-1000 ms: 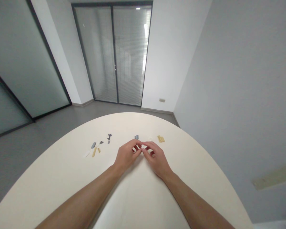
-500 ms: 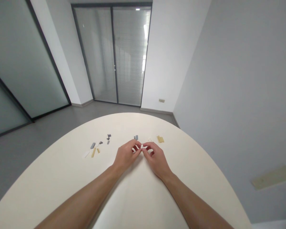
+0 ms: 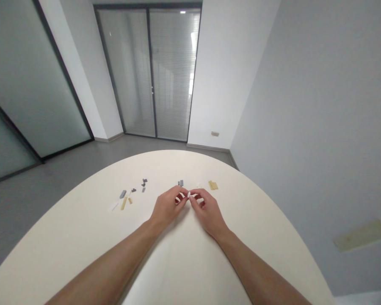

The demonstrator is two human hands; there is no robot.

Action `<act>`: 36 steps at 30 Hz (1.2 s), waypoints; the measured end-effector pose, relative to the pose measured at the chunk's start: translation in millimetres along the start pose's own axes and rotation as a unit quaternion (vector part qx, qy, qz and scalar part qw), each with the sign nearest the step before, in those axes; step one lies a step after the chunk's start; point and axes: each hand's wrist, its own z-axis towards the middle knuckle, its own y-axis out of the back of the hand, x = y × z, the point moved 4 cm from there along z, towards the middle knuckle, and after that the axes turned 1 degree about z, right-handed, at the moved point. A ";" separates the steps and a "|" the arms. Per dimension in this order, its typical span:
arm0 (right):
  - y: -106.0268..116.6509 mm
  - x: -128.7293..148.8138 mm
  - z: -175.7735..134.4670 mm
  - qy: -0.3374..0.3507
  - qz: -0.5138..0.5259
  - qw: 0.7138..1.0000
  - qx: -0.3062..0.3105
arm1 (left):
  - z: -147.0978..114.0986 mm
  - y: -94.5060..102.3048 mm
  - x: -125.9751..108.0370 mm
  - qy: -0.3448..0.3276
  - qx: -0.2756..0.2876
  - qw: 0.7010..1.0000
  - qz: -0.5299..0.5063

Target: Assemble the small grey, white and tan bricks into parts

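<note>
Over the middle of the round table, my left hand and my right hand meet at the fingertips. Pinched between them is a small white piece, probably a toy building brick; its exact shape is mostly covered by my fingers. Just beyond my left fingers lie blue-grey bricks. Tan bricks rest past my right hand, and faint white pieces lie a little nearer to it.
The round cream table carries more loose parts on the left: a grey brick, a long tan strip, a short tan piece, a white strip and several dark grey pieces. A glass door stands beyond.
Both hands keep their pinch on the white piece, with at most a slight shift of the fingers. The view has moved a little; the loose parts lie as before.
</note>
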 end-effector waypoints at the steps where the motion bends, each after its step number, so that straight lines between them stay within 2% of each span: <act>1: -0.2 -0.4 0.1 -0.002 0.002 1.000 0.000 | 0.1 -0.2 0.3 -0.001 0.003 1.000 -0.002; 27: -1.2 -1.8 -0.1 -0.001 -0.015 1.000 0.009 | -1.4 0.4 -4.3 0.011 0.007 1.000 0.023; 36: -0.4 0.4 0.5 -0.003 -0.011 1.000 -0.004 | -1.5 1.6 -6.0 0.009 0.007 1.000 0.029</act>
